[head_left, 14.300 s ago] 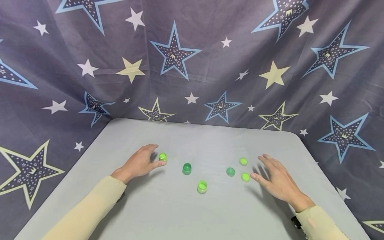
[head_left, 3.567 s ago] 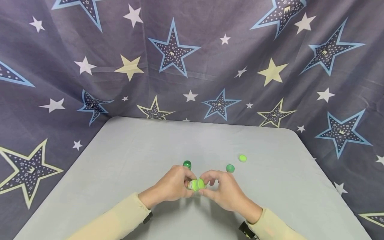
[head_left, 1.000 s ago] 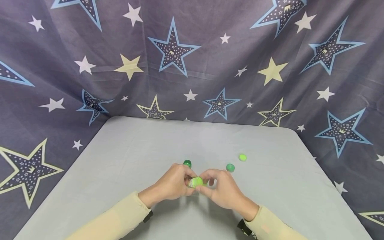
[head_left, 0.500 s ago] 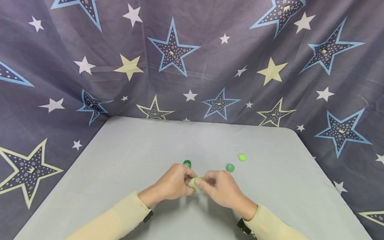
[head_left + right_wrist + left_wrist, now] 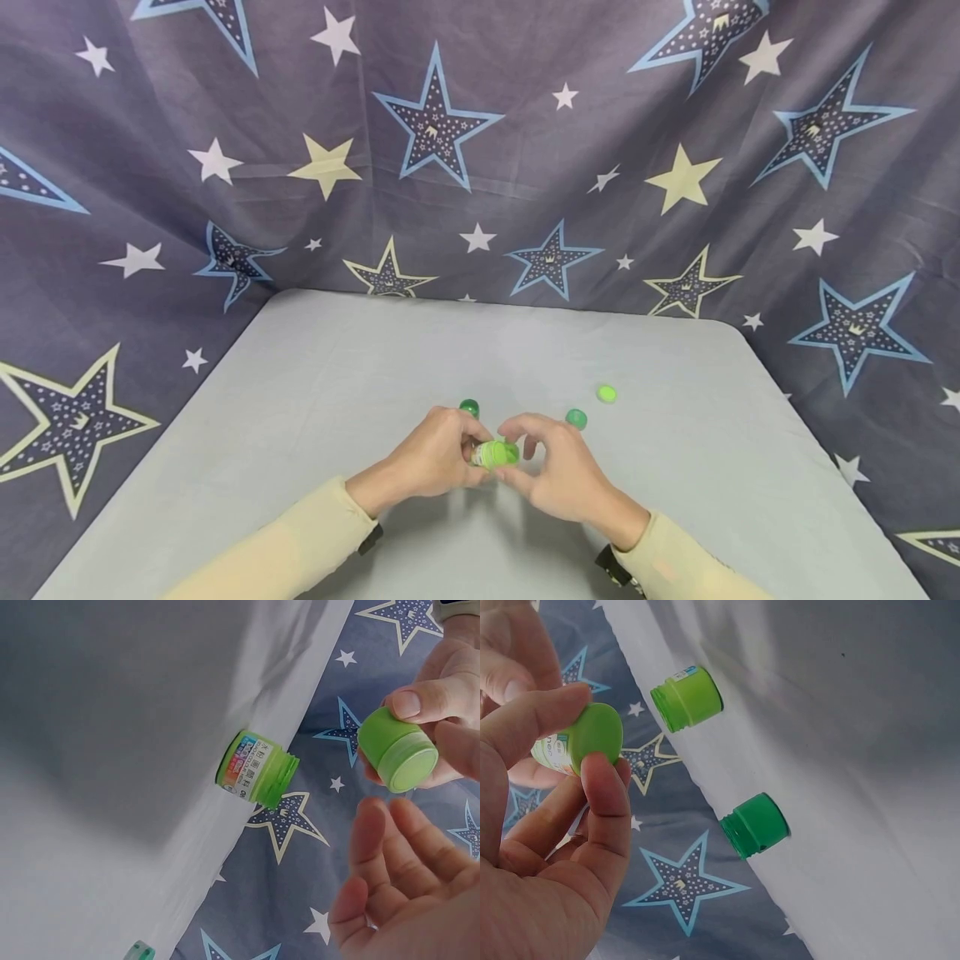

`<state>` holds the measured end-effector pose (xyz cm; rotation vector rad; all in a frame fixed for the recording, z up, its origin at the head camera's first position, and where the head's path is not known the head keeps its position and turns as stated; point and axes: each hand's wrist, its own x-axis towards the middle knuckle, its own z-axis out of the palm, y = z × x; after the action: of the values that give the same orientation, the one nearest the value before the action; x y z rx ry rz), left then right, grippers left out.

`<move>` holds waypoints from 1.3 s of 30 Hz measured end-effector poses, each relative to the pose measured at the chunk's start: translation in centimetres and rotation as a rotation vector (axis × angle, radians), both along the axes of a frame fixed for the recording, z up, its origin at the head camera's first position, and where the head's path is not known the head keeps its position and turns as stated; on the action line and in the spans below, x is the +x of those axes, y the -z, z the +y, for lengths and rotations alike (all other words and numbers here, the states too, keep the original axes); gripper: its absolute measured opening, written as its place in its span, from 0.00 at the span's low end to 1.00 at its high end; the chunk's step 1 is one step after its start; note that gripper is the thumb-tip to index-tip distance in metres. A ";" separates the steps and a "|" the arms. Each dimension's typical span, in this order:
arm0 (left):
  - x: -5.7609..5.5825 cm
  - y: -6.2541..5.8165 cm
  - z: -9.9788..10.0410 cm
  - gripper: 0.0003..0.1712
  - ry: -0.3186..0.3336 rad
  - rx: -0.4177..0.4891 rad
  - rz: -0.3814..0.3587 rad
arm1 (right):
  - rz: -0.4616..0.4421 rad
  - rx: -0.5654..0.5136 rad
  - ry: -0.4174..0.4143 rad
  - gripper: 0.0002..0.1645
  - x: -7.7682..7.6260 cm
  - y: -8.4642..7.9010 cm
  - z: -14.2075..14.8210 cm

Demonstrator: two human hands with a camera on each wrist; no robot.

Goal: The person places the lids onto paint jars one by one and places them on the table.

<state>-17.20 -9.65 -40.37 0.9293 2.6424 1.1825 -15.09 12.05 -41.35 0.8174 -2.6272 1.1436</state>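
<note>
My left hand (image 5: pixel 435 454) grips a small lime-green paint jar (image 5: pixel 559 750), its thumb and fingers around the sides. A lime lid (image 5: pixel 412 765) sits on the jar's mouth, tilted toward the right hand. Facing that lid, my right hand (image 5: pixel 562 471) has its fingers spread and gently bent; in the right wrist view its fingertips (image 5: pixel 371 814) are just apart from the lid. A second lime jar (image 5: pixel 255 769), uncapped, stands on the table below the hands. Beyond the left hand is an uncapped dark green jar (image 5: pixel 757 825), partly hidden in the head view.
A green lid (image 5: pixel 577 418) and another lime lid (image 5: pixel 607 393) lie on the pale table (image 5: pixel 360 367), beyond the right hand. A star-patterned dark curtain (image 5: pixel 420 217) hangs along the table's back and sides.
Over ten seconds ago the hands were apart; since then one lime jar and a lime lid came together at the middle. Half a second ago right fingers covered the lid; now they are spread off it.
</note>
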 end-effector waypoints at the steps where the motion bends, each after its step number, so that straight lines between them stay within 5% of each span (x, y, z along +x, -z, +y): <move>1: 0.0 0.0 0.0 0.16 0.002 0.002 0.001 | 0.006 0.002 -0.008 0.25 0.0 0.0 0.0; 13: 0.0 -0.1 0.1 0.15 0.013 -0.001 0.002 | 0.020 0.003 -0.033 0.24 0.0 0.1 -0.1; 34: 0.0 0.0 0.3 0.14 -0.003 -0.006 -0.022 | -0.019 0.057 0.045 0.06 -0.3 0.3 -0.4; 39: 0.0 0.1 0.3 0.14 0.001 -0.008 -0.024 | -0.032 0.065 0.056 0.13 -0.4 0.4 -0.3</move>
<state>-17.24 -9.38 -40.48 0.9091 2.6261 1.1740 -15.44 11.72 -41.78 0.7385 -2.7084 1.0714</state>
